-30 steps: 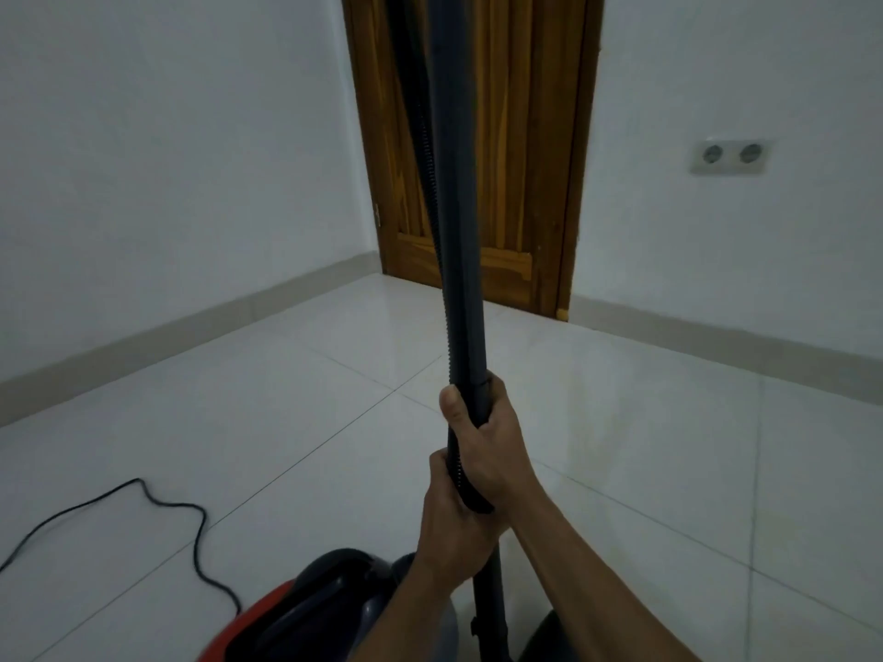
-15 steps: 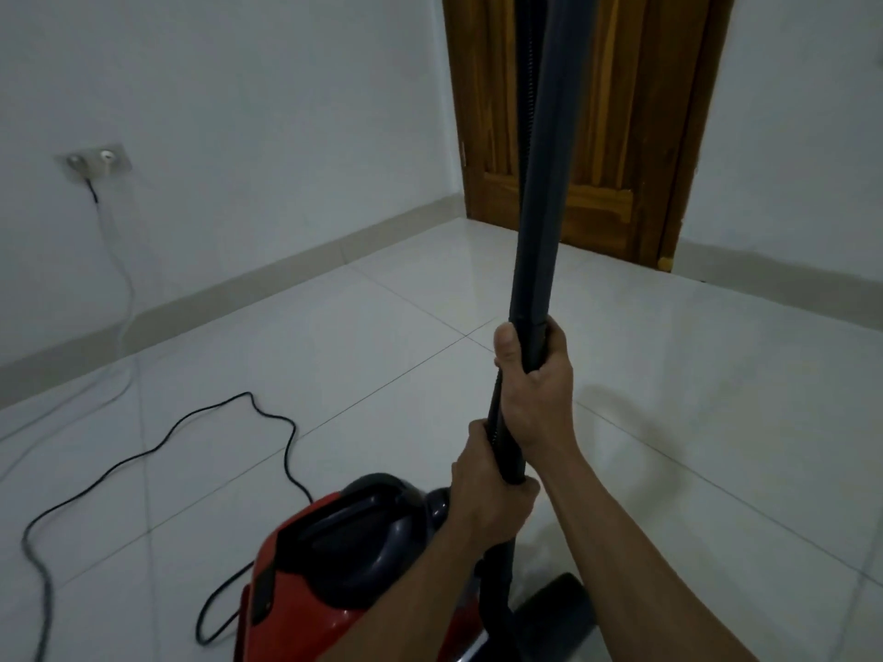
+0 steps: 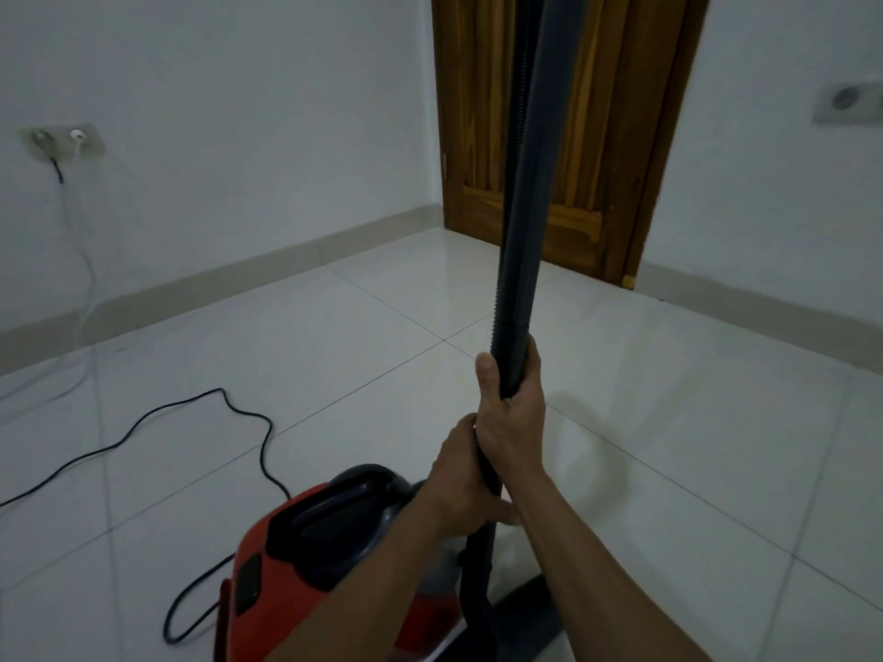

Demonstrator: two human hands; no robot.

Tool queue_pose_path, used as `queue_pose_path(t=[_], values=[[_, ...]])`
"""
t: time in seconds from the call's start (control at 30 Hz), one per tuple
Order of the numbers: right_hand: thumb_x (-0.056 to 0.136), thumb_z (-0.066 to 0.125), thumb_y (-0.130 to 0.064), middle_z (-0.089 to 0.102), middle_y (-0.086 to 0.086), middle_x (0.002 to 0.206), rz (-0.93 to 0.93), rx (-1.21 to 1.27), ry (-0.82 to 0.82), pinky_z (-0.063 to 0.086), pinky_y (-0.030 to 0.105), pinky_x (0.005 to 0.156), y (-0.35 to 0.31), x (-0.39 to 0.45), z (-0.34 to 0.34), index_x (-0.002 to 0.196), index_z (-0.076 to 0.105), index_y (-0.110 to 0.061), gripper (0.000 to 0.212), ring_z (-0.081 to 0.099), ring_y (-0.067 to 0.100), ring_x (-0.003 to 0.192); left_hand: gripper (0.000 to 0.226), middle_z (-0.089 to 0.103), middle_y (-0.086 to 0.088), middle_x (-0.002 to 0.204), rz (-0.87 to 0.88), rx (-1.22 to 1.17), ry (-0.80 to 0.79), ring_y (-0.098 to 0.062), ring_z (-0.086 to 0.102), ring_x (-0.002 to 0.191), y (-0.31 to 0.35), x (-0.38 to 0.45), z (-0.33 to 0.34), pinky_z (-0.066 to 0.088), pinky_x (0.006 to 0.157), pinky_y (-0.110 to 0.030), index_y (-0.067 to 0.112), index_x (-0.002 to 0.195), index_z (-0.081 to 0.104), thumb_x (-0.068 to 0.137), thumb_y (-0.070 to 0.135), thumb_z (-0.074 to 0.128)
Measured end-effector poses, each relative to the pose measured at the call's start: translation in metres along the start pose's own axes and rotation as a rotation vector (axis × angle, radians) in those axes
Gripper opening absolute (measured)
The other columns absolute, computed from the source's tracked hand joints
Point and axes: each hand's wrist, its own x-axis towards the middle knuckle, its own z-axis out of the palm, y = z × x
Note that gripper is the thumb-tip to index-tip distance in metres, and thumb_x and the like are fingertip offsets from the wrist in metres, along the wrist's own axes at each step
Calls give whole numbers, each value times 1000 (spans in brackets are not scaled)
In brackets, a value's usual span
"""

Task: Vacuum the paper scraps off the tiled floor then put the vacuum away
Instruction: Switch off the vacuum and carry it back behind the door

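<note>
Left hand clenched around the dark grey plastic vacuum wand, held upright at centre. Right hand grasps the same wand directly above, touching the left. Red canister vacuum body sits on the glossy white tiled floor at 7 o'clock. Black power cord trails toward 9 o'clock. Wooden door stands at 12 o'clock.

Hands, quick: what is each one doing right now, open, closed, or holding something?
Left hand: closed around the vacuum wand, lower down.
Right hand: closed around the same wand, just above the left.
</note>
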Motion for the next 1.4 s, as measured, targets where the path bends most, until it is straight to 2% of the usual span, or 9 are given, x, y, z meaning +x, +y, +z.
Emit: queue_pose_path(t=[0.07,0.13,0.27,0.43,0.57,0.73,1.07,1.2,1.4], values=[[90,55,-55,57,-20,121,-2,1,19,46,6,84,0,-1,1,152,36,-24,73,56,-12,104,109,41,6,134,-8,123,-35,-14,46,122,-2,-18,-9,49,100,-37,30,144,25,57,30,91],[91,56,-54,57,-22,118,-9,-9,23,46,5,84,-8,-5,2,151,36,-25,70,56,-15,102,102,32,1,144,36,237,100,-15,40,129,-4,-42,-21,44,106,-34,30,151,12,74,22,78],[93,58,-51,61,-13,120,-28,-26,45,52,19,91,-16,-12,2,151,36,-26,67,60,4,107,67,47,-1,135,191,394,525,-20,47,120,-17,-83,-60,43,105,-38,20,145,33,86,30,63],[94,57,-56,62,-1,122,-62,-99,70,55,41,93,-22,-22,10,151,34,-28,68,63,17,105,65,52,-7,134,11,464,733,-23,45,125,-63,-125,-91,39,108,-40,14,140,42,87,49,60],[94,57,-58,62,2,122,-91,-141,85,56,46,89,-21,-26,13,151,33,-29,69,64,22,103,75,45,-10,142,-238,376,746,-25,40,130,-100,-160,-83,38,109,-42,13,144,34,88,63,46],[97,57,-49,59,2,115,-150,-145,73,57,34,80,-19,-27,14,152,32,-22,65,63,18,93,88,27,-8,158,-433,232,644,-24,22,145,-133,-184,-53,24,119,-45,17,152,19,87,75,26],[98,56,-49,55,-6,114,-164,-138,83,54,26,82,-15,-23,13,152,32,-19,67,60,10,94,97,9,-14,162,-639,161,728,-25,6,149,-112,-165,-29,8,123,-43,5,154,7,88,74,20],[98,56,-50,53,-13,108,-169,-130,73,50,11,75,-12,-22,11,152,32,-20,66,59,-7,84,98,9,-15,161,-666,158,751,-26,7,149,-112,-161,-26,7,122,-43,6,154,5,87,75,21],[97,56,-51,51,-21,103,-165,-124,85,50,14,77,-9,-22,9,151,32,-20,66,59,-6,84,100,19,-16,158,-671,246,769,-30,15,146,-119,-159,-26,13,121,-45,4,152,12,85,78,19]])
